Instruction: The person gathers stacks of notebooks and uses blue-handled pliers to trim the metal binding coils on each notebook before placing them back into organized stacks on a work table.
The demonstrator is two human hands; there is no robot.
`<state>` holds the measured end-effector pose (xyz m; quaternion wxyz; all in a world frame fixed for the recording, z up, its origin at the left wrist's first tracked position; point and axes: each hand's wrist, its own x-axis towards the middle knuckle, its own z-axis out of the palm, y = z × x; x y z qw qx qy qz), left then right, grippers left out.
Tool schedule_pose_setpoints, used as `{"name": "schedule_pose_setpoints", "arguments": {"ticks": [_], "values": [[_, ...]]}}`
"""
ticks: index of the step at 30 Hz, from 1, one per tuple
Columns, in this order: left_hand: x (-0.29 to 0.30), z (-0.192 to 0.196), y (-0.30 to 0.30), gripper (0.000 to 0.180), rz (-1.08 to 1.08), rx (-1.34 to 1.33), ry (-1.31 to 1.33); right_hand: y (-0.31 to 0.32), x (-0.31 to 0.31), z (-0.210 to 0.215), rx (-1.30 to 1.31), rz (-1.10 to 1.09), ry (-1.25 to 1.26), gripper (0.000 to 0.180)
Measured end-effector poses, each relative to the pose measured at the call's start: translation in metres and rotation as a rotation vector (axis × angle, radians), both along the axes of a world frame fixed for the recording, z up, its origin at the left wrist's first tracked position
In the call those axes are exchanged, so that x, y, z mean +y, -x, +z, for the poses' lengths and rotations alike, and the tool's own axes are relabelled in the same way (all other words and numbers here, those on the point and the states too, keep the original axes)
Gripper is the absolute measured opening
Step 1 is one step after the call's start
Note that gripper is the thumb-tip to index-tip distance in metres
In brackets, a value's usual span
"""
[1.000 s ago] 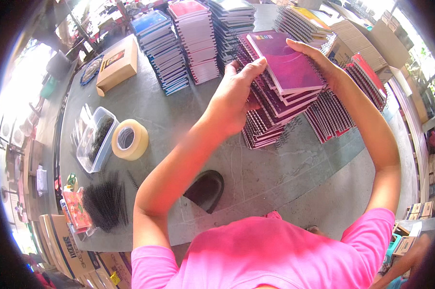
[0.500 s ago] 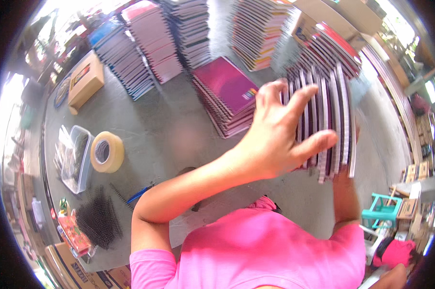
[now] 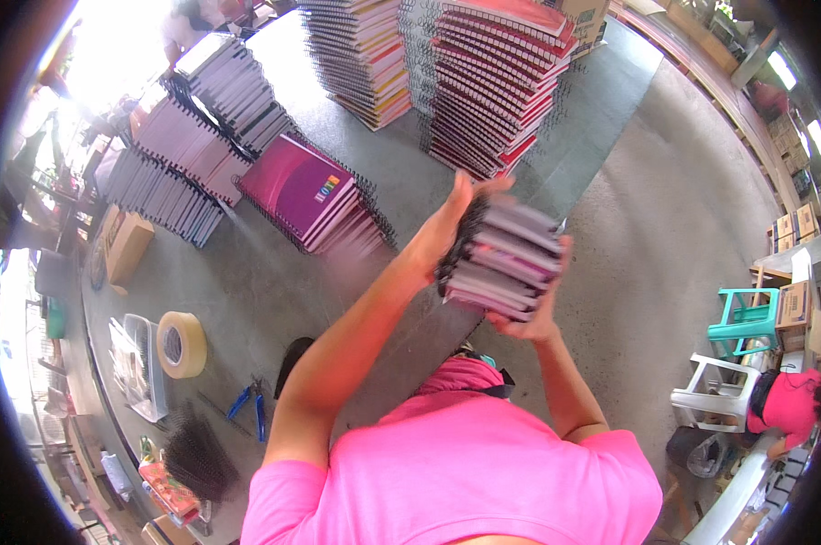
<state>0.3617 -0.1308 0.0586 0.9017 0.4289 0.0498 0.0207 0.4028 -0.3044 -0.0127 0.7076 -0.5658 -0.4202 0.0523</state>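
Notebook bundle (image 3: pixel 506 259), blurred, gripped between left hand (image 3: pixel 440 233) and right hand (image 3: pixel 536 316), nearer than the red-covered stack (image 3: pixel 497 86). Coils face left; visible edges run left-right, whereas earlier near-far; long axis indeterminable. The purple-covered stack (image 3: pixel 288 186), farther left, bears multicoloured lettering.

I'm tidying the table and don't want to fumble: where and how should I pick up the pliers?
Probably best to take the pliers by both blue handles, coming from the near side: the handles lie spread toward it, with the dark head pointing away.
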Motion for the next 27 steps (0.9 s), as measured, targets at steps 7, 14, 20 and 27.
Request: {"name": "schedule_pose_setpoints", "arguments": {"ticks": [7, 14, 20, 27], "values": [[0.018, -0.014, 0.015, 0.075, 0.002, 0.001, 0.081, 0.002, 0.016, 0.017, -0.05, 0.065, -0.15, 0.126], [-0.017, 0.024, 0.0, 0.059, -0.021, -0.106, -0.065, 0.003, 0.002, 0.024, -0.218, -0.193, -0.112, 0.117], [-0.014, -0.006, -0.016, 0.054, -0.13, -0.11, -0.213, 0.003, -0.011, 0.004, -0.322, -0.301, -0.128, 0.113], [-0.016, 0.006, -0.011, 0.046, -0.144, -0.045, -0.31, 0.003, -0.021, 0.022, -0.606, -0.424, 0.014, 0.087]]}}
